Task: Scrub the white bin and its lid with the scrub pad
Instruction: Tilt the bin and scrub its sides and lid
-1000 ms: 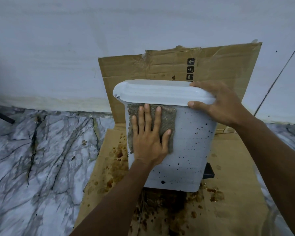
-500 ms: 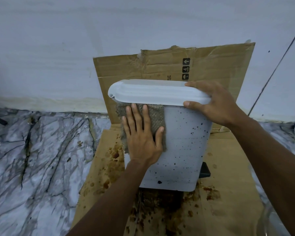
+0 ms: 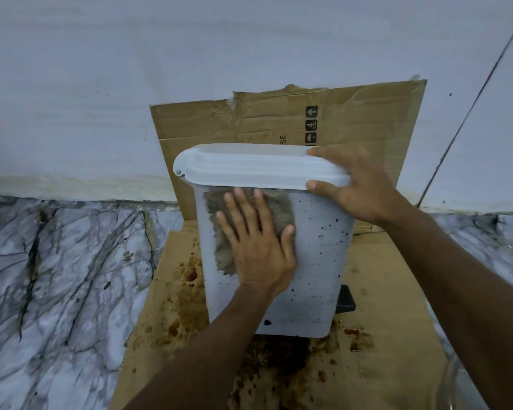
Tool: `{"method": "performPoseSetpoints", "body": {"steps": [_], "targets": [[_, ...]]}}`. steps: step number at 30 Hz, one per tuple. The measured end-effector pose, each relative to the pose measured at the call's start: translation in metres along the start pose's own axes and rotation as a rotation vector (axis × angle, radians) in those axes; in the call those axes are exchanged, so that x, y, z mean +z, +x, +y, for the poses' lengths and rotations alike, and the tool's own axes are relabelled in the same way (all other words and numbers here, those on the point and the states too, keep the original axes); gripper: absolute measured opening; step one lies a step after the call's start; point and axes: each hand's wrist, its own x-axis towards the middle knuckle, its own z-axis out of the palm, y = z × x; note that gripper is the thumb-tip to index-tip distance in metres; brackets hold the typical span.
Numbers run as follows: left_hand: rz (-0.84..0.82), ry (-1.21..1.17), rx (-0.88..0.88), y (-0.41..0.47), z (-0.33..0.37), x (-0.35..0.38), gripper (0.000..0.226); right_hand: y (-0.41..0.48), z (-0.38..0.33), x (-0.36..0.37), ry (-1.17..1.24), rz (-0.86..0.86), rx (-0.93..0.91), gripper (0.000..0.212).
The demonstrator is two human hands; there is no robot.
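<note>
On a stained cardboard sheet, approx. mid-frame, stands the white bin w/ its lid closed on top. Bin's near wall is peppered w/ small dark specks, thickest on the right half; one bigger blot sits near the btm edge. Scrub pad, grey-brown & rough, lies flat against that near wall, upper left part, top edge just under the lid's rim.

Left hand lies spread over the pad, palm down, fingers straight & slightly fanned, thumb out to the right near the pad's edge. It presses the pad to the bin, nothing pinched. Right hand grips the lid's right end: fingers over the top, thumb hooked on the near rim.

Small round hinge knob shows at the lid's left corner. Black pedal pokes out by the bin's lower right corner. Brown stains blotch the sheet left of the bin, & a darker patch lies in front of it.

Second cardboard piece leans upright against the wall right behind the bin, w/ printed handling marks. Grey-veined marble floor spreads on both sides of the sheet.
</note>
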Motion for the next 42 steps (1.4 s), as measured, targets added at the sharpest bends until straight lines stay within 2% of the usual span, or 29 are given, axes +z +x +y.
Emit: {"method": "performPoseSetpoints", "body": {"steps": [4,6,9,12,17,20,24,27,31,36,42], "targets": [[-0.066,0.034,0.278,-0.002,0.001,0.009,0.074,0.0,0.006,-0.002,0.011,-0.019,-0.003,0.057],[-0.051,0.052,0.327,0.001,-0.019,0.007,0.073,0.0,0.009,-0.003,0.042,-0.013,-0.002,0.059],[0.012,0.081,0.134,0.0,-0.046,0.003,0.074,0.001,0.011,-0.004,0.105,-0.007,0.036,0.052],[0.055,0.029,-0.069,-0.002,-0.038,0.003,0.073,0.002,0.012,-0.003,0.121,-0.001,0.047,0.048],[0.045,-0.014,-0.166,0.006,0.014,0.01,0.074,0.001,0.012,-0.003,0.144,0.015,0.039,0.048],[0.004,-0.02,-0.07,0.0,0.042,0.018,0.075,-0.001,0.012,-0.002,0.161,0.015,0.022,0.049],[-0.102,0.026,0.257,-0.015,0.057,0.027,0.074,-0.001,0.016,-0.005,0.148,-0.009,0.017,0.05],[-0.094,0.049,0.45,-0.015,0.035,0.028,0.072,-0.001,0.019,-0.009,0.155,-0.033,0.001,0.051],[-0.045,0.075,0.448,-0.004,0.009,0.021,0.07,-0.001,0.019,-0.004,0.161,-0.006,-0.023,0.05],[-0.057,0.076,0.461,0.002,0.02,0.026,0.07,0.0,0.023,0.003,0.104,0.021,-0.051,0.054],[-0.135,0.091,0.63,-0.016,0.021,0.033,0.069,0.002,0.024,0.007,0.062,0.028,-0.066,0.053]]}}
